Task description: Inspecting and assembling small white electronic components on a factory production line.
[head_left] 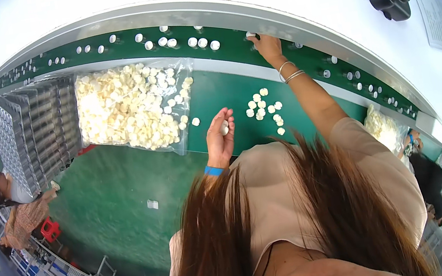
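White caps [264, 107] | left hand [220, 138] holds one | right hand [267, 45] on belt [231, 51]

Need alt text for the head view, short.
Seen from above, a person's right hand reaches to a green conveyor belt dotted with small white caps, while the left hand holds one white cap. A clear bag of white caps and loose caps lie on the green table.
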`<state>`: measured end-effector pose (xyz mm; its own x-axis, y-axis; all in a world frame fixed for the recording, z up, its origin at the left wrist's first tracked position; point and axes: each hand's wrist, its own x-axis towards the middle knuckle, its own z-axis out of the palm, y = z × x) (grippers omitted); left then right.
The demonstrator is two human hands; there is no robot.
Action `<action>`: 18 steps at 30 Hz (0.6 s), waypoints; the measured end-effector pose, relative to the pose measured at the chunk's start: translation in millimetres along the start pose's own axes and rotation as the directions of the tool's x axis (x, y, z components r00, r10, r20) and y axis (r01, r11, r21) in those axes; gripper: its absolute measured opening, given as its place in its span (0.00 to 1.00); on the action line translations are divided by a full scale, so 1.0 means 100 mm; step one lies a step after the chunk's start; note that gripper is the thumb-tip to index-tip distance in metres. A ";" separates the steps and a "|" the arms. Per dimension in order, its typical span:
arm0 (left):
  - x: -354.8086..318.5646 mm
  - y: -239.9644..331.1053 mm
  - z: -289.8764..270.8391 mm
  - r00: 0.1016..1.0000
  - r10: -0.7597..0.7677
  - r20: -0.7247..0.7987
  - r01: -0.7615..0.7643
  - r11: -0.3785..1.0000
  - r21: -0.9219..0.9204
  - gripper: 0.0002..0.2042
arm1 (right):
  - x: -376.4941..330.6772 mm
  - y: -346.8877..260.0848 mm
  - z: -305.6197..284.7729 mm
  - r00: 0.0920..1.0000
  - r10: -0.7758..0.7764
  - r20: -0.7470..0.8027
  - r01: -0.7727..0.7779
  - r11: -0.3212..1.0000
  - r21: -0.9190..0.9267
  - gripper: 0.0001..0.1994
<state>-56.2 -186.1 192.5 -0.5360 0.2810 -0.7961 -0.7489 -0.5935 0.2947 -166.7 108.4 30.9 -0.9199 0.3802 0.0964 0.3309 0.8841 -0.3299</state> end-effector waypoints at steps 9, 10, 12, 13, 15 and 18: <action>-0.02 0.02 -0.06 1.000 0.015 -0.008 -0.015 0.999 -0.035 0.13 | -0.07 0.02 0.21 0.987 -0.158 -0.012 0.159 0.983 0.092 0.15; -0.01 0.01 -0.05 1.000 0.011 -0.004 -0.011 0.999 -0.033 0.13 | -0.09 0.07 0.24 0.988 -0.155 -0.013 0.156 0.984 0.088 0.15; 0.01 -0.01 -0.03 1.000 0.002 0.010 -0.001 1.000 -0.024 0.13 | -0.11 0.22 0.29 0.942 -0.290 -0.167 0.299 0.954 0.030 0.15; 0.05 -0.05 -0.01 1.000 -0.020 0.018 0.020 1.000 -0.017 0.13 | -0.07 0.31 0.29 0.947 -0.276 -0.164 0.282 0.959 0.015 0.15; 0.13 -0.10 0.05 0.996 -0.072 0.051 0.072 0.997 -0.012 0.13 | -0.02 0.40 0.23 0.910 -0.319 -0.264 0.311 0.948 -0.073 0.15; 0.08 -0.03 0.00 0.999 -0.023 0.027 0.024 0.999 -0.027 0.13 | 0.01 -0.38 -0.35 0.939 -0.033 0.342 0.005 0.996 0.085 0.11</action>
<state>-57.9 -182.4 185.2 -0.5285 0.3149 -0.7883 -0.7509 -0.6066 0.2611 -173.1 84.4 76.4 -0.9469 0.2346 -0.2200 0.3077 0.8598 -0.4076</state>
